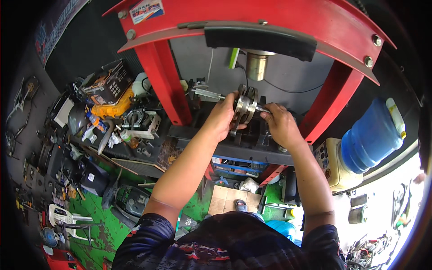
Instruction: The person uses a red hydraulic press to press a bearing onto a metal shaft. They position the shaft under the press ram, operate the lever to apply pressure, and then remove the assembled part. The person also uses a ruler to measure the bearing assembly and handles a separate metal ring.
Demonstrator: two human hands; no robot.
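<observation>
A metal crankshaft (244, 107) with round webs lies roughly level in front of me, between the uprights of a red shop press (164, 85). My left hand (223, 116) is closed round its left side, with the long shaft end sticking out past the fingers. On the right, my right hand (280, 122) grips the short shaft end between thumb and fingers. A connecting rod (235, 126) seems to hang down beside the webs. Above stands the press's metal ram (257, 67), apart from the crankshaft. Below is the dark press bed (193, 138); my hands hide part of it.
A cluttered bench at left bears a box (108, 83), an orange case (114, 107) and bottles. A blue water jug (371, 137) sits on a cream container (346, 173) at right. A white chair (67, 220) and a scooter (130, 200) stand on the green floor.
</observation>
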